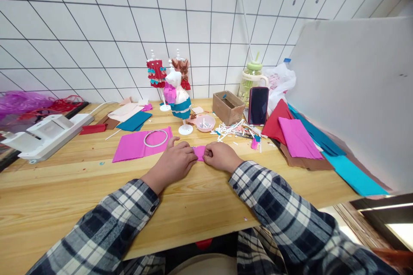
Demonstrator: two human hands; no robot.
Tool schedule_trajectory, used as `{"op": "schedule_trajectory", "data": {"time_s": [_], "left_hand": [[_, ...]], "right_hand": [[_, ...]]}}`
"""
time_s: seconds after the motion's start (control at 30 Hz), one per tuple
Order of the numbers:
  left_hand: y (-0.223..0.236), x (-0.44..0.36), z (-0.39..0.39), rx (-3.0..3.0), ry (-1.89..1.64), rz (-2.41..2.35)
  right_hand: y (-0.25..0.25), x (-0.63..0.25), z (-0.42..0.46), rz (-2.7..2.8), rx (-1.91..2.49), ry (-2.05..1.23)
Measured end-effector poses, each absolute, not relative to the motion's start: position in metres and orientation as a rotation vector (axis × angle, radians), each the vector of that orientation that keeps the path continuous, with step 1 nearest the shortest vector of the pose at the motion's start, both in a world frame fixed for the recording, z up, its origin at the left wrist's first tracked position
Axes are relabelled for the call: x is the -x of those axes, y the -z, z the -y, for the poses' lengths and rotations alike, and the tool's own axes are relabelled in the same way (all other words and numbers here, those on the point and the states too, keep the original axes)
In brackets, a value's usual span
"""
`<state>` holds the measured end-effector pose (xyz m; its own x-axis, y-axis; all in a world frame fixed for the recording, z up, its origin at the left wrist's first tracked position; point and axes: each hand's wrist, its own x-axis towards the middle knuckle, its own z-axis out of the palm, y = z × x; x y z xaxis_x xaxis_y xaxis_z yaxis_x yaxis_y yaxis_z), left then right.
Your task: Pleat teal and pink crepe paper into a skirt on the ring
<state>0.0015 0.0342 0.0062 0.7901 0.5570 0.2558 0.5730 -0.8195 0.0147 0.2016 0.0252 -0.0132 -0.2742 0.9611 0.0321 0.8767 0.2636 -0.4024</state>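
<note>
Touching the small pink paper (pixel 199 153) between them on the table (pixel 200 210), the left hand (pixel 176 157) and the right hand (pixel 222 156) are perhaps risking a tear through uneven pulling, though whether either grip is clamping, one cannot tell.

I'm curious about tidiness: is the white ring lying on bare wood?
No, the white ring lies on the magenta paper sheet, beside the left hand.

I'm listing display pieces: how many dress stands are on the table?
3: a red dress stand at back left, a brown dress stand at back right, partly hidden, and a white-and-teal dress stand in front.
</note>
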Motion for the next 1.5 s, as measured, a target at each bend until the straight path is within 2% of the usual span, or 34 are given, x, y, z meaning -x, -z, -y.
{"op": "schedule_trajectory", "data": {"time_s": [0.1,0.3,0.63,1.07,1.27,1.5], "left_hand": [[-0.008,0.000,-0.035,2.931,0.378,0.927],[-0.006,0.001,-0.037,2.944,0.366,0.972],[0.009,0.002,-0.044,2.987,0.483,1.167],[0.010,0.002,-0.045,2.955,0.492,1.130],[0.003,0.002,-0.040,2.883,0.600,1.208],[-0.001,0.002,-0.039,2.954,0.804,1.355]], "right_hand": [[0.010,-0.206,-0.023,2.244,1.672,-0.353],[0.004,-0.211,-0.020,2.557,1.324,-0.223],[0.005,-0.202,-0.019,2.545,1.448,-0.158],[0.006,-0.208,-0.021,2.549,1.424,-0.154],[0.004,-0.206,-0.020,2.491,1.428,-0.140],[0.003,-0.207,-0.020,2.312,1.342,-0.316]]}}
